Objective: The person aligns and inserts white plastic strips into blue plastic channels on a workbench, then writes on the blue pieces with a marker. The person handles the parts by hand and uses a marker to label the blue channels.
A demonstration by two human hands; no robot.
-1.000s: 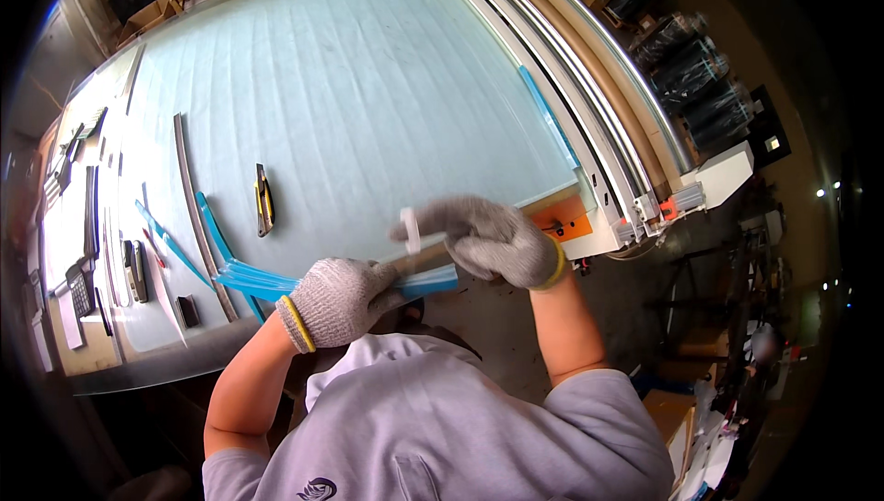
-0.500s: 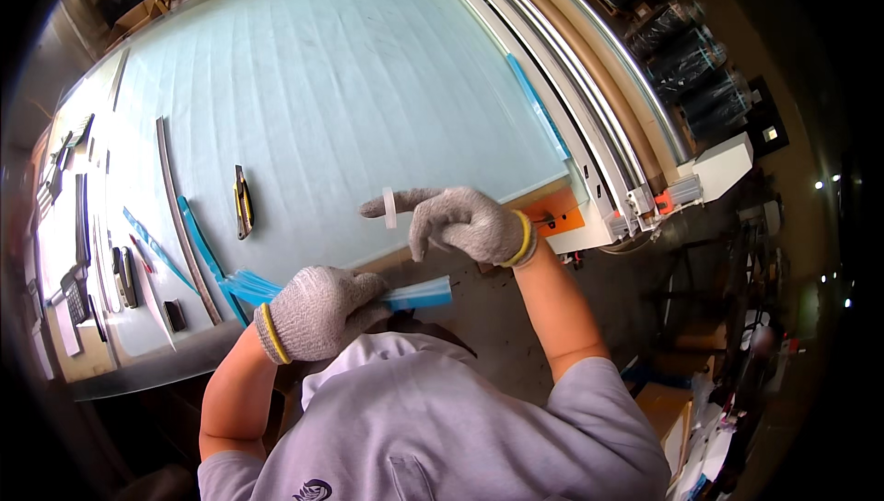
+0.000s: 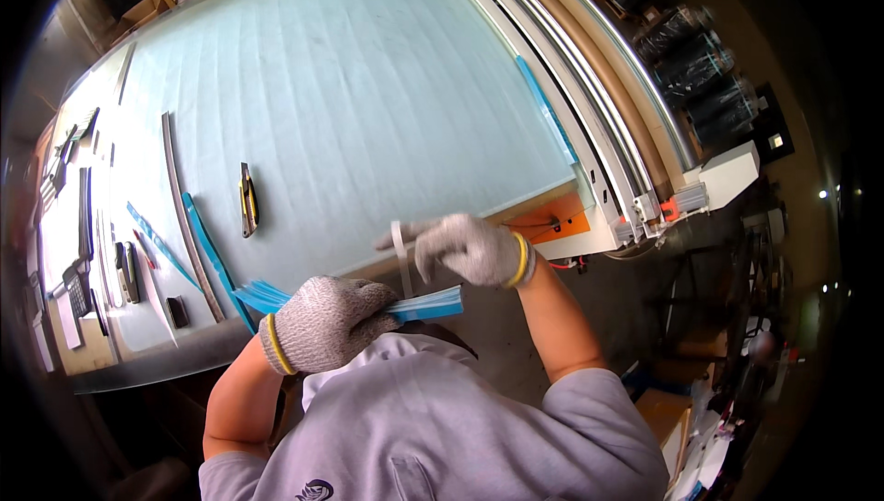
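Partly, left hand (image 3: 331,321) hides blue strips (image 3: 429,304), fingers clenched round them; right hand (image 3: 471,250) blurred, fingers spread, pale band (image 3: 400,241) across index.

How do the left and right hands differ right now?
Grip: the left hand is closed around a bundle of blue strips; the right hand is loosely open, one finger stretched out with a pale strip at it.
Position: the left hand is lower in the picture; the right hand is higher.
Shared: both wear grey gloves with yellow trim at the wrist.
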